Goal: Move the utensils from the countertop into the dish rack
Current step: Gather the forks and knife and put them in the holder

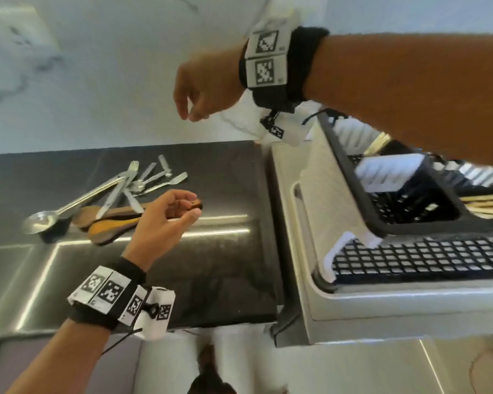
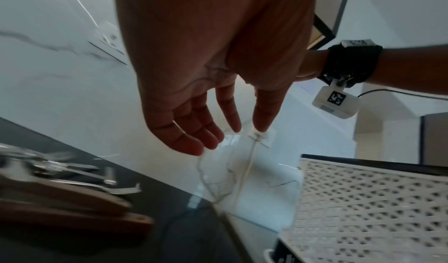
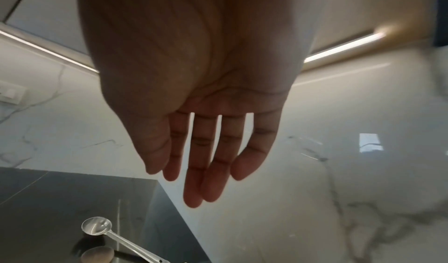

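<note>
Your utensils [image 1: 117, 194] lay in a heap at the centre left of the head view, on the dark counter [image 1: 217, 251]: metal spoons and forks crossed over wooden spatulas. Your left hand [image 1: 165, 220] hovered just right of the heap, fingers loosely curled, holding nothing. Your right hand [image 1: 202, 89] hung higher, in the upper middle, well apart from the pile, fingers relaxed and empty. The dish rack [image 1: 410, 211] sat at the right. Only the right wrist view showed a round spoon bowl [image 3: 97, 226] below your straight fingers [image 3: 194, 171]; the left wrist view showed the rack's lattice wall [image 2: 363, 209].
</note>
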Demonstrator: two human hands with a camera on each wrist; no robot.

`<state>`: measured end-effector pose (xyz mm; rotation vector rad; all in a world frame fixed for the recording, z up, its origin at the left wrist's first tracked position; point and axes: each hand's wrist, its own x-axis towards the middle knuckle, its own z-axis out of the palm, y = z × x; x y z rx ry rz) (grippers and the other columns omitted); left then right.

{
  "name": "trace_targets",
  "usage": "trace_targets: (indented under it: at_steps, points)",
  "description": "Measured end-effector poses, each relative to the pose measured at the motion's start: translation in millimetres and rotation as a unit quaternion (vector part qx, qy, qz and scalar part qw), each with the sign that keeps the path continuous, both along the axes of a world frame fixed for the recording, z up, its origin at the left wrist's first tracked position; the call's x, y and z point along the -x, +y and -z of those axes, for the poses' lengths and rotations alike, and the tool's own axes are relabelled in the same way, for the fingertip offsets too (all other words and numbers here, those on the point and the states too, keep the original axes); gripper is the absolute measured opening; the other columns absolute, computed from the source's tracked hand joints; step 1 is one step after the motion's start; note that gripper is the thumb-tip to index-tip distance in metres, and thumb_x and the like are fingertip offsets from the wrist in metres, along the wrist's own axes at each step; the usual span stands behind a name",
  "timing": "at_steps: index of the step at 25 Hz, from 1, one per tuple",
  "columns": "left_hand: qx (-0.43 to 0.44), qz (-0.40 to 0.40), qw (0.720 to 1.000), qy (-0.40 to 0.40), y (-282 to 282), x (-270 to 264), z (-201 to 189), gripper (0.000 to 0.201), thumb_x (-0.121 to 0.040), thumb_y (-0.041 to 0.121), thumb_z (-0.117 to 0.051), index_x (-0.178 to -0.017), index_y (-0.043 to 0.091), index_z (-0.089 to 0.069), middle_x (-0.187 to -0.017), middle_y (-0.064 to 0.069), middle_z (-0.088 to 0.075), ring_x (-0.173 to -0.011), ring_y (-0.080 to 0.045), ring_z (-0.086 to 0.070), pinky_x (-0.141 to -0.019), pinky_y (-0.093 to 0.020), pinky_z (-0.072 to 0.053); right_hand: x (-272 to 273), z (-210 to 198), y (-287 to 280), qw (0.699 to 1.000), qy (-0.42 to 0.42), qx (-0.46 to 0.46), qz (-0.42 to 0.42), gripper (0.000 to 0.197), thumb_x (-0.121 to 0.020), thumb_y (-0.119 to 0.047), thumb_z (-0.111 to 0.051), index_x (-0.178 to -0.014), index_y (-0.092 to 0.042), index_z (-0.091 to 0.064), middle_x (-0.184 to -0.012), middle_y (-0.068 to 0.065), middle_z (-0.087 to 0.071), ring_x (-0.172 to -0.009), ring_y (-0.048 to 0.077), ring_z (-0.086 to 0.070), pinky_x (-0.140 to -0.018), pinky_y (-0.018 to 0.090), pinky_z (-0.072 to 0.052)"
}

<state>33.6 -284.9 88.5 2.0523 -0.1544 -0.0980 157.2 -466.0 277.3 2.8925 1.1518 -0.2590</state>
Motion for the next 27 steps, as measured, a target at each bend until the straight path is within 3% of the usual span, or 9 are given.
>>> trace_targets:
  at_steps: [3,6,10,13,16,20,27]
  points:
    - [-0.064,-0.054,0.996,0.017,82,0,18,0.029,-0.084,0.03,-0.075,-0.111,0.029,-0.064,-0.106,0.003,-0.067,-0.101,-0.015,-0.067,-0.086,-0.036,-0.054,-25,37,84,0.999,-0.002,0.017,-0.041,0.023,-0.09,-0.031,-0.063,-0.11,-0.027,-0.075,-0.096,-0.002,-0.076,-0.092,0.019,-0.071,-0.091,0.034,-0.053]
    - [-0.176,-0.077,0.981,0.0,155,-12,35,0.033,-0.08,0.033,-0.074,-0.112,0.03,-0.064,-0.111,0.002,-0.06,-0.106,-0.022,-0.062,-0.093,-0.041,-0.05,-43,99,143,0.999,0.026,0.016,-0.036,0.024,-0.092,-0.029,-0.062,-0.111,-0.022,-0.075,-0.1,-0.004,-0.074,-0.09,0.02,-0.068,-0.086,0.034,-0.053]
    - [-0.289,-0.09,0.952,0.042,243,-43,59,0.046,-0.076,0.044,-0.071,-0.119,0.031,-0.062,-0.12,-0.002,-0.057,-0.116,-0.027,-0.056,-0.098,-0.052,-0.047,-66,192,195,0.997,0.063,0.031,0.039,0.025,-0.088,-0.039,-0.056,-0.098,-0.027,-0.075,-0.096,0.0,-0.073,-0.085,0.023,-0.069,-0.08,0.038,-0.057]
    - [-0.323,-0.078,0.941,0.072,277,-65,75,0.048,-0.077,0.041,-0.075,-0.122,0.033,-0.059,-0.126,0.0,-0.054,-0.123,-0.024,-0.05,-0.099,-0.053,-0.045,-84,237,204,0.987,0.099,0.024,0.125,0.023,-0.087,-0.039,-0.056,-0.101,-0.032,-0.073,-0.103,-0.003,-0.072,-0.091,0.022,-0.067,-0.079,0.037,-0.056]
    - [-0.325,-0.043,0.942,0.071,296,-88,94,0.057,-0.076,0.039,-0.078,-0.127,0.028,-0.057,-0.129,-0.002,-0.053,-0.124,-0.025,-0.048,-0.103,-0.047,-0.043,-106,257,211,0.975,0.115,-0.023,0.189,0.031,-0.089,-0.028,-0.06,-0.118,-0.037,-0.066,-0.117,-0.003,-0.068,-0.101,0.023,-0.065,-0.086,0.041,-0.057]
    - [-0.332,0.022,0.939,0.085,305,-105,116,0.069,-0.072,0.042,-0.078,-0.134,0.023,-0.054,-0.138,-0.004,-0.049,-0.125,-0.027,-0.049,-0.104,-0.044,-0.045,-130,277,222,0.976,0.124,-0.005,0.178,0.044,-0.088,-0.021,-0.066,-0.128,-0.037,-0.059,-0.136,0.0,-0.054,-0.113,0.028,-0.061,-0.091,0.045,-0.055]
    - [-0.33,0.054,0.937,0.104,308,-114,122,0.078,-0.072,0.041,-0.081,-0.141,0.03,-0.047,-0.143,0.0,-0.04,-0.128,-0.025,-0.047,-0.102,-0.047,-0.047,-151,277,226,0.986,0.079,0.069,0.131,0.017,-0.09,-0.029,-0.065,-0.106,-0.028,-0.069,-0.106,-0.001,-0.066,-0.091,0.019,-0.06,-0.078,0.035,-0.054]
